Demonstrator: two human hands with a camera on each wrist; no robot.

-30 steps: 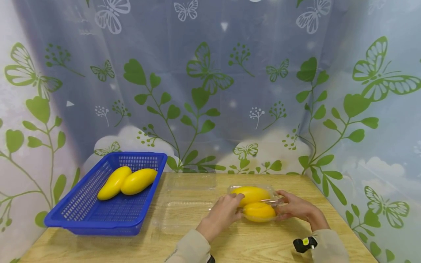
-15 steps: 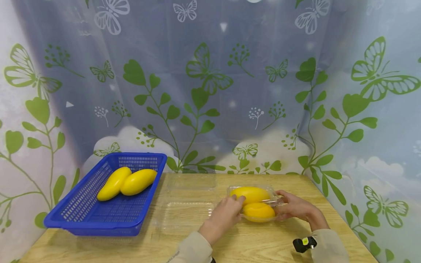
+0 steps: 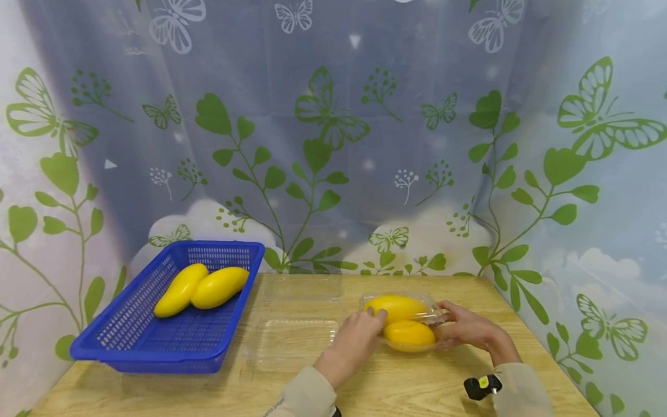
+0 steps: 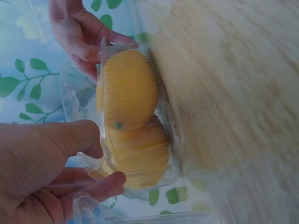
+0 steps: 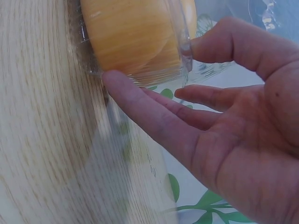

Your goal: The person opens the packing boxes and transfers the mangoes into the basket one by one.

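Observation:
In the head view, a clear plastic clamshell container [image 3: 432,313] on the table holds two yellow mangoes: one mango [image 3: 397,307] lies behind the other mango [image 3: 409,336]. My left hand [image 3: 355,340] grips the container's left end, thumb and fingers at its rim in the left wrist view. The right hand [image 3: 471,329] holds the opposite end. In the right wrist view its thumb [image 5: 217,44] presses the rim while a long finger [image 5: 149,116] lies along the lower wall. A raised clear flap [image 4: 77,93] shows behind the mangoes in the left wrist view.
A blue plastic basket [image 3: 156,350] stands at the left with two more mangoes [image 3: 182,289] inside. Another clear container [image 3: 297,341] lies open on the wooden table [image 3: 406,388] between basket and hands. A patterned curtain [image 3: 333,174] closes off the back.
My left hand has shifted slightly, its fingertips now more bent over the container's left rim. The right hand stays at the right end, and the mangoes have barely moved.

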